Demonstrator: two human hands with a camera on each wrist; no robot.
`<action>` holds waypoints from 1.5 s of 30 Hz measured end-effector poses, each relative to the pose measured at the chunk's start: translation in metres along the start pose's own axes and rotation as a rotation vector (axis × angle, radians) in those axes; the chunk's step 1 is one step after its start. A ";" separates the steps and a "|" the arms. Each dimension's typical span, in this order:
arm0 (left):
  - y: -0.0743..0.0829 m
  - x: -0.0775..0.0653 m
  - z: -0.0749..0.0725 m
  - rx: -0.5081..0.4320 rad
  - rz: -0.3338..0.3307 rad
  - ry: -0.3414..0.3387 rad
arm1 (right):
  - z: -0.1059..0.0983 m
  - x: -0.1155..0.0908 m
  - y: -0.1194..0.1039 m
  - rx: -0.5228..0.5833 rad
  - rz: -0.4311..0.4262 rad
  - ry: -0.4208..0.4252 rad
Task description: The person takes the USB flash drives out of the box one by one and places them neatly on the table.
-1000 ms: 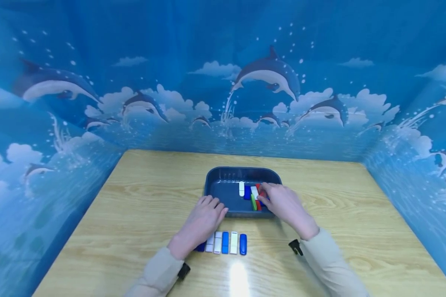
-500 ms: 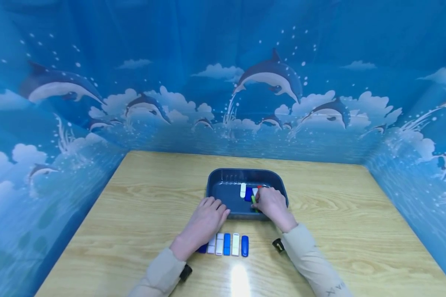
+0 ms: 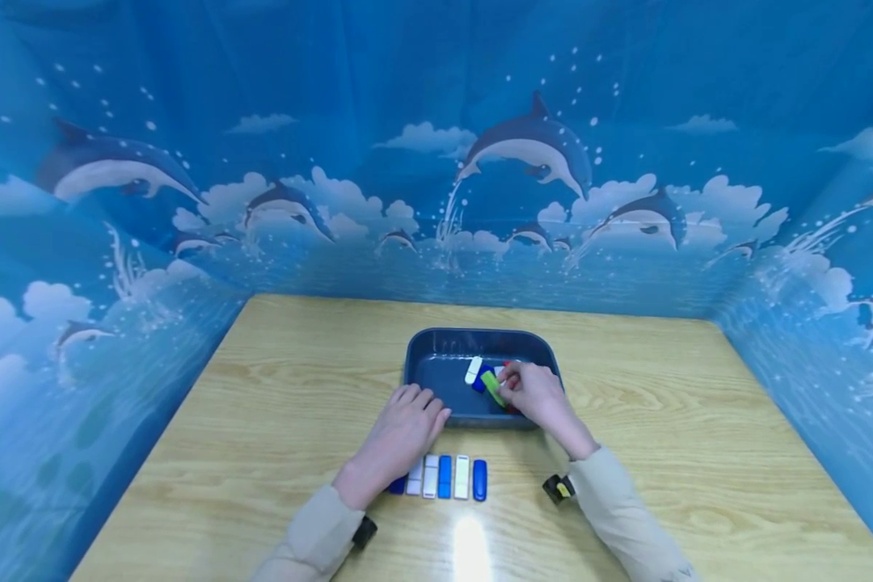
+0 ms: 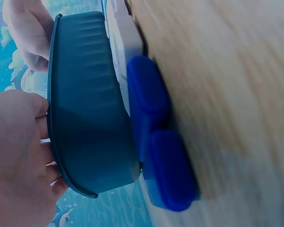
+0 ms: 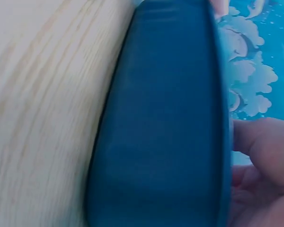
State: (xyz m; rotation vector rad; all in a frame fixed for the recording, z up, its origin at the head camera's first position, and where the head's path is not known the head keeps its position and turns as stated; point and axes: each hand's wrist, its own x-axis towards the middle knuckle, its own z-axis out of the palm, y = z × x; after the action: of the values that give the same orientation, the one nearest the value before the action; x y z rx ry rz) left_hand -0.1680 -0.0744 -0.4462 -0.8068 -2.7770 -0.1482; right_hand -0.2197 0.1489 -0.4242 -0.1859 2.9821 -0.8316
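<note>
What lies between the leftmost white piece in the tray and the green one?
A dark blue piece lies between the white piece and the green piece, as the head view shows.

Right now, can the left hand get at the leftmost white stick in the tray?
Probably yes: the left hand is at the near-left rim of the tray, with bare floor showing between it and the white stick. The right hand, pinching the green stick, is over to the right.

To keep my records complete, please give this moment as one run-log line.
left hand: touching tray | right hand: at green stick, grip unclear | tray also: white stick, blue stick | table: row of sticks
</note>
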 end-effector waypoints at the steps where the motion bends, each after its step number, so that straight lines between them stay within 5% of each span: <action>1: 0.000 0.000 0.000 -0.002 -0.001 0.003 | -0.001 -0.001 0.000 0.031 0.001 0.005; 16: 0.001 0.000 0.001 0.002 -0.010 0.006 | -0.026 -0.040 0.000 0.554 0.019 -0.057; 28: 0.000 0.001 0.003 -0.007 -0.004 0.015 | -0.019 -0.085 0.004 0.739 0.043 -0.197; 38: 0.000 0.002 0.000 0.003 -0.008 -0.001 | 0.008 -0.109 0.021 0.686 -0.036 -0.372; 45: 0.001 0.002 0.001 -0.001 -0.021 -0.021 | 0.022 -0.105 0.026 0.563 -0.038 -0.338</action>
State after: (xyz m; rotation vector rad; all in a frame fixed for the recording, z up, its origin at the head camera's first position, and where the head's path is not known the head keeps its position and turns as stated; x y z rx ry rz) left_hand -0.1691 -0.0726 -0.4466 -0.7846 -2.8062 -0.1459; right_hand -0.1166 0.1727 -0.4553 -0.3191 2.3359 -1.4333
